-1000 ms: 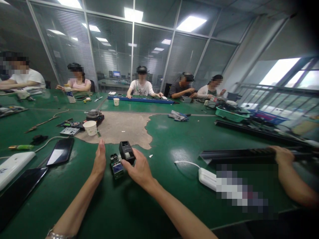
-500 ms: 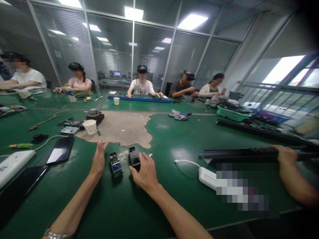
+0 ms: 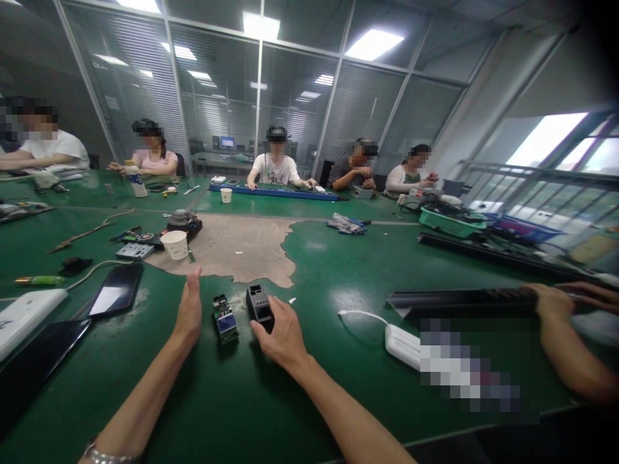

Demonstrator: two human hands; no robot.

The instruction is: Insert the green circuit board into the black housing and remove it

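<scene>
My right hand (image 3: 283, 330) has its thumb and fingers around the lower right part of a dark grey plastic housing (image 3: 258, 304), which has square openings and a row of small buttons. To the left of the housing a small circuit board module (image 3: 225, 322) with a blue screen lies on the green table. My left hand (image 3: 189, 308) stands on edge left of this module, fingers stretched forward, touching neither piece.
A paper cup (image 3: 175, 245) and disc-shaped parts stand on a brown patch (image 3: 242, 248). Phones (image 3: 116, 290) and a white power bank lie left. At right are a white device (image 3: 402, 345), a long black profile (image 3: 459, 301) and a co-worker's hand (image 3: 556, 303). Several people sit opposite.
The housing has tilted and shifted slightly left in my right hand. My left hand has turned, its thumb no longer sticking out to the right. Another hand has appeared at the far right.
</scene>
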